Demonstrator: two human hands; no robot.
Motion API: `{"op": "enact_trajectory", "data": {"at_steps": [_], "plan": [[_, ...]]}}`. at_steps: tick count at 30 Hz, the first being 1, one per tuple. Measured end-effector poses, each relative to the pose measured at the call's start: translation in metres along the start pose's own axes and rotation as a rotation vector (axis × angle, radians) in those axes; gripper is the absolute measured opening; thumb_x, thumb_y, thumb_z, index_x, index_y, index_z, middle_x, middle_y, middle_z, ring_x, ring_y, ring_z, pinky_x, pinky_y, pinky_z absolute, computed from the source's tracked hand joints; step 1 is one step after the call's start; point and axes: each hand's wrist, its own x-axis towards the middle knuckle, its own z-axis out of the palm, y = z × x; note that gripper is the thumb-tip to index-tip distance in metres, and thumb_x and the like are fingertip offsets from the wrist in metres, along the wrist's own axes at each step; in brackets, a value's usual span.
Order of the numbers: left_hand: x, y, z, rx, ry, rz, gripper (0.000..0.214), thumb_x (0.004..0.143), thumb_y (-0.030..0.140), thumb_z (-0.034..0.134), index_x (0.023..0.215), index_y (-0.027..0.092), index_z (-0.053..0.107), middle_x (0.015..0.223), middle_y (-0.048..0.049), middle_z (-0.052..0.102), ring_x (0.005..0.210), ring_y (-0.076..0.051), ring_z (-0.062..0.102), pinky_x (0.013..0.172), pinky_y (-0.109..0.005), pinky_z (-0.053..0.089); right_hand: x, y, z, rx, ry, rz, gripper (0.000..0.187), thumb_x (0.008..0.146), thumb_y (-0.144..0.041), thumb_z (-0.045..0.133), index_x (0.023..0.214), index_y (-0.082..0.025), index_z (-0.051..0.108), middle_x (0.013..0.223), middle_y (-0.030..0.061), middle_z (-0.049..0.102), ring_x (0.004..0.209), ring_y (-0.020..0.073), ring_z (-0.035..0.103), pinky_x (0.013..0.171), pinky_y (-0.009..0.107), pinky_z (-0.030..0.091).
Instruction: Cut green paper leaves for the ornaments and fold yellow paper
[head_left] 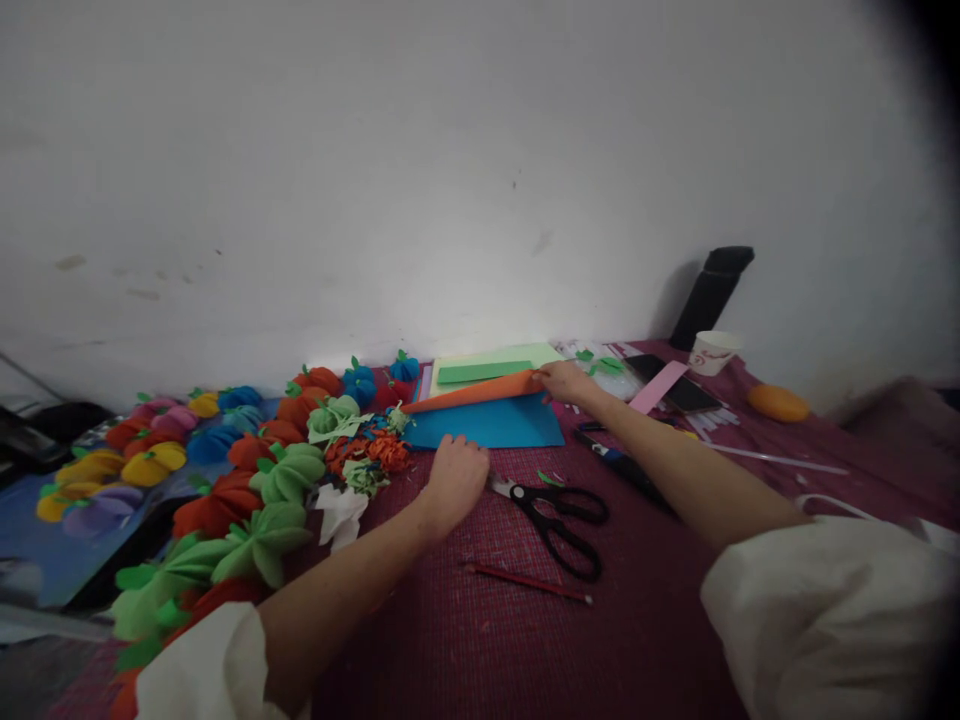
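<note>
While puffy, ribbed, felt-like pumpkins (289, 472) crowd the frame's left, my left hand (457, 478) sits at centre, fingers curled; whether they grip anything I can't tell. Just above, over a smooth blue sheet (487, 426), the orange sheet (487, 390) looks light, easily creased, best held by its edge; my right hand (564, 382) pinches its right end.
</note>
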Motion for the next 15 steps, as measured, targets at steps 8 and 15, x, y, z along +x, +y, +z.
{"op": "enact_trajectory", "data": {"at_steps": [8, 15], "plan": [[-0.008, -0.016, -0.001, 0.017, -0.017, -0.048, 0.014, 0.08, 0.011, 0.048, 0.077, 0.013, 0.061, 0.077, -0.0106, 0.064, 0.078, -0.024, 0.055, 0.067, -0.035, 0.031, 0.004, -0.002, -0.002, 0.032, 0.023, 0.025, 0.029, 0.088, -0.033, 0.038, 0.088, -0.014, 0.061, 0.067, 0.0051, 0.069, 0.065, 0.0136, 0.062, 0.058, 0.02, 0.038], [-0.004, -0.038, 0.003, 0.053, 0.006, -0.056, 0.015, 0.08, 0.009, 0.045, 0.081, 0.012, 0.06, 0.078, -0.0122, 0.063, 0.081, -0.024, 0.054, 0.068, -0.035, 0.03, 0.002, 0.0, 0.0, 0.021, 0.016, 0.015, 0.031, 0.088, -0.033, 0.038, 0.089, -0.014, 0.061, 0.067, 0.0052, 0.069, 0.063, 0.013, 0.061, 0.057, 0.02, 0.038]]}}
